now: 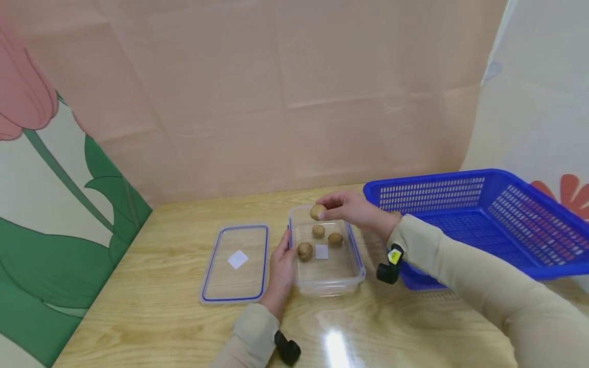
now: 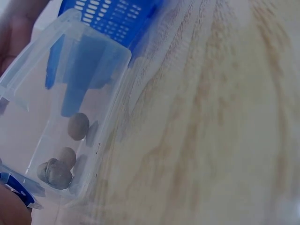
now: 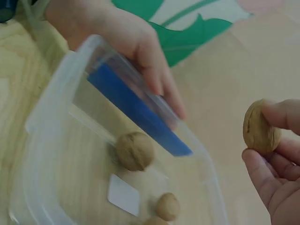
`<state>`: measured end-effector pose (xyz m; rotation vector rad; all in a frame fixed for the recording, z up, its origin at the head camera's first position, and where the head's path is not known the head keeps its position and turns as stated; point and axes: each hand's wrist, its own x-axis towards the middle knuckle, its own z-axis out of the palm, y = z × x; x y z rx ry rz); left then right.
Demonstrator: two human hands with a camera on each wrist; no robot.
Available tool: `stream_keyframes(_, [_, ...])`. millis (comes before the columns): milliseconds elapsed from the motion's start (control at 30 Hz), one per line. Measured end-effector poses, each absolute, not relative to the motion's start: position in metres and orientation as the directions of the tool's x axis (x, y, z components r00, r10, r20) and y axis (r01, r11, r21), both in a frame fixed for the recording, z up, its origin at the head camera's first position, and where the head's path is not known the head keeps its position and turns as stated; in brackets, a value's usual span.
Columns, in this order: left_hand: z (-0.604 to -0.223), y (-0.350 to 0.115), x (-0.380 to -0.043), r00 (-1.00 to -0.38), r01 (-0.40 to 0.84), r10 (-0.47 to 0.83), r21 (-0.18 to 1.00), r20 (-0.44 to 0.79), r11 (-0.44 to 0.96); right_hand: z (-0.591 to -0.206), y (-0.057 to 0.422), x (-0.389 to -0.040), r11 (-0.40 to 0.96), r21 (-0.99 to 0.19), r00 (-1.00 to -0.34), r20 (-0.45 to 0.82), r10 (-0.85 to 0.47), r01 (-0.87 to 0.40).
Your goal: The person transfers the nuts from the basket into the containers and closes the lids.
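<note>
Looks like transfer step: right hand (image 1: 352,209) pinches walnut (image 1: 316,211) at 12 o'clock of tub (image 1: 329,288), left hand (image 1: 282,267) braces 9 o'clock side, fingers straight; next likely needs gentle lowering inside.

Wood-grain table (image 1: 156,276) under clear lid (image 1: 234,282), plastic container (image 1: 327,287), blue basket (image 1: 478,232).

Wears long beige sleeves (image 1: 488,294), creased and ending in plain cuffs (image 1: 257,321) — and carries a small black camera (image 1: 388,274) at each wrist, tagged on the right with a bright yellow label (image 1: 394,256).
</note>
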<state>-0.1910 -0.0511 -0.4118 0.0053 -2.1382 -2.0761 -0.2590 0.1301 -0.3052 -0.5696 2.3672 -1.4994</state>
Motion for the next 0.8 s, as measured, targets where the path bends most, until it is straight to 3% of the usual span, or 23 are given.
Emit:
stream_keyframes(533, [-0.411, -0.052, -0.193, -0.986, 0.113, -0.124, 0.993, 0.115, 0.03, -0.331, 0.092, -0.259, 0.551, -0.814, -0.89, -0.099, -0.445, -0.184])
stream_keyframes(800, [-0.412, -0.051, -0.194, -0.982, 0.141, -0.122, 0.99, 0.142, 0.012, -0.343, 0.085, -0.263, 0.566, -0.8, -0.873, -0.117, -0.474, -0.2])
